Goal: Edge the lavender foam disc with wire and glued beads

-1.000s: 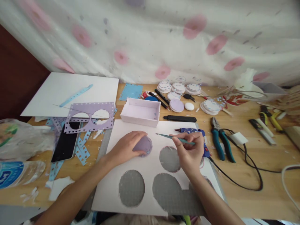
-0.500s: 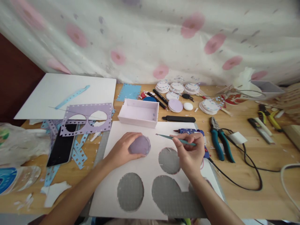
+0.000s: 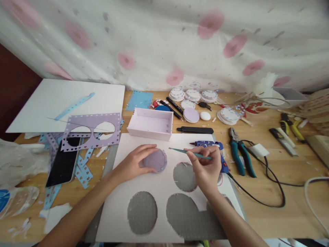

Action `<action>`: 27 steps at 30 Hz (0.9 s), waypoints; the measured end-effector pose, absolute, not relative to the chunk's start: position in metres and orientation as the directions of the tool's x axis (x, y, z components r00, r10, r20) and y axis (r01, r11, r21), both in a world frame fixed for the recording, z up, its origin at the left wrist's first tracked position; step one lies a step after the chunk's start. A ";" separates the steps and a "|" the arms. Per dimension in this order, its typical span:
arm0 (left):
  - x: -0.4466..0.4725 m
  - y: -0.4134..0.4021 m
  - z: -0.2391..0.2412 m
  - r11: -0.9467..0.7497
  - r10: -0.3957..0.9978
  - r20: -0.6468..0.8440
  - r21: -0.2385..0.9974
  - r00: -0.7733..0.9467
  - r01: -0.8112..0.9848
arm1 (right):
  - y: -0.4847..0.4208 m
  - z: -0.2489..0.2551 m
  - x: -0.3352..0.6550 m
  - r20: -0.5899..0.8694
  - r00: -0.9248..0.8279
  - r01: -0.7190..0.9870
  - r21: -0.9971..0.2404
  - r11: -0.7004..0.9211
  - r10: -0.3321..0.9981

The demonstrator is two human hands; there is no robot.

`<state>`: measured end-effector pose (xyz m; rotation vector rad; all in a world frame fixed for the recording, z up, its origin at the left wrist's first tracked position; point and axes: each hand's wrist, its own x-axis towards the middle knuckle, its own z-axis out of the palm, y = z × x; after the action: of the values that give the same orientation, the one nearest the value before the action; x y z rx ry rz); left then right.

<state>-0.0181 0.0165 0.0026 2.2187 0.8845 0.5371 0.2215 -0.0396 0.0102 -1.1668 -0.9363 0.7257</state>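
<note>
On the white board (image 3: 164,185), my left hand (image 3: 135,161) curls its thumb and fingers around the edge of a round purple disc (image 3: 155,160). The disc lies flat, with small pale pieces along its rim. Pinched in my right hand (image 3: 207,163) are slim teal tweezers (image 3: 180,150), their pointed tip aimed left, just right of the disc and apart from it. A tiny light speck shows at that tip, too small to name. Behind my right hand lies a blue glue gun (image 3: 203,143), partly covered by the fingers.
A pale open box (image 3: 150,132) stands behind the disc. Several decorated round stacks (image 3: 228,116) sit at the back. Pliers (image 3: 240,151) and cables lie right; a phone (image 3: 63,166), purple cut sheet (image 3: 104,120) and blue scraps lie left. Round holes in the board show a grey mat (image 3: 142,212).
The purple disc has shifted slightly right on the board, and my left fingers lie a little looser around it. My right hand holds the tweezers almost as before. The view has turned slightly.
</note>
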 end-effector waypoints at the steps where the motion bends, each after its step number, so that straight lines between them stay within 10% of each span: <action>1: -0.019 0.017 0.005 -0.545 0.705 0.104 0.712 0.701 0.443 | -0.040 0.010 0.222 0.223 0.447 0.002 -0.969 0.249 0.866; 18: -0.023 0.015 -0.007 -0.647 0.746 0.203 0.447 0.635 0.618 | -0.039 0.008 0.221 0.253 0.452 0.050 -0.965 0.259 0.855; 27: -0.007 -0.025 0.030 -0.448 0.894 0.379 0.770 0.239 0.453 | -0.044 0.010 0.220 0.682 0.272 0.487 -0.706 0.514 0.679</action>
<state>-0.0065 -0.0255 0.0301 2.0052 1.2275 1.1280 0.2196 -0.0437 0.0104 -1.1145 -1.3698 0.1746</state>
